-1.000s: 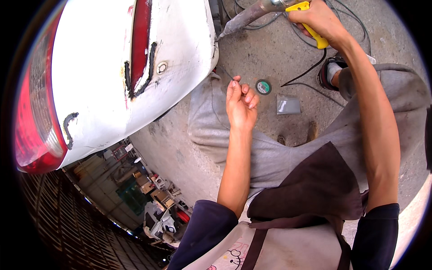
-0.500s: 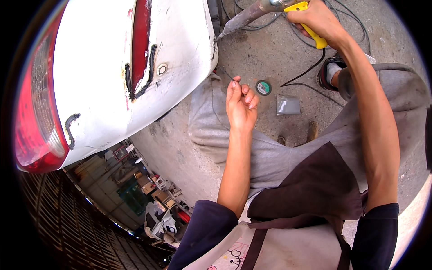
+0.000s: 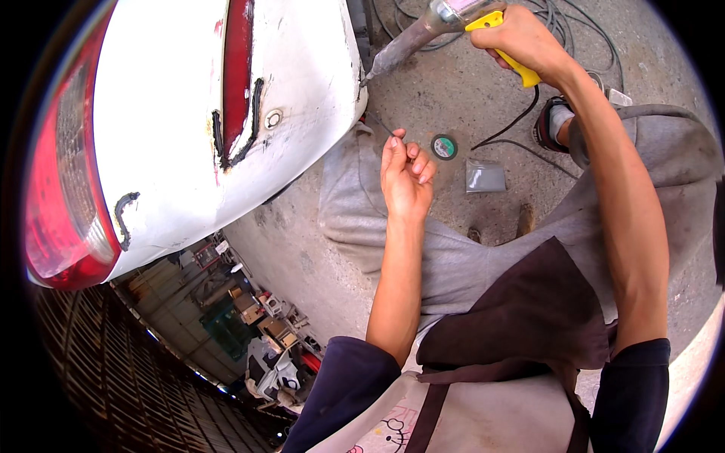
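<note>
Beside the white bumper (image 3: pixel 310 98), a hot-air gun (image 3: pixel 411 42) is gripped in the closed right hand (image 3: pixel 527 44); a thin rod (image 3: pixel 384 125) is pinched by the half-curled left hand (image 3: pixel 408 177). Nozzle and rod should probably be guided steadily together

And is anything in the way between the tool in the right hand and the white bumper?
Nothing visible: the tool in the right hand has its tip beside the bumper; whether they touch is unclear. The disc lies aside on the floor.
</note>
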